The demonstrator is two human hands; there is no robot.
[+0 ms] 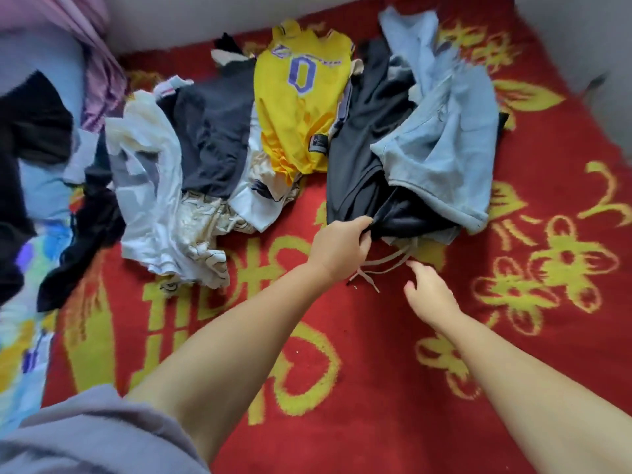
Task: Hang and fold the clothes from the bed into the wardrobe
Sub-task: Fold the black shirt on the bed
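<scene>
Left hand (pixel 338 244) grips edge of black garment (pixel 359 159) on bed blanket (pixel 376 371); right hand (pixel 429 295) open, fingers relaxed, near grey drawstring (pixel 386 265)

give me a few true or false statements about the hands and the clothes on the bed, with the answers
1. The left hand grips the edge of the black garment. True.
2. The right hand holds the yellow jersey. False: it holds nothing, fingers open near the pale drawstring.
3. The light blue garment lies partly over the black one. True.
4. The clothes lie on a plain white sheet. False: they lie on a red blanket with yellow patterns.
</scene>
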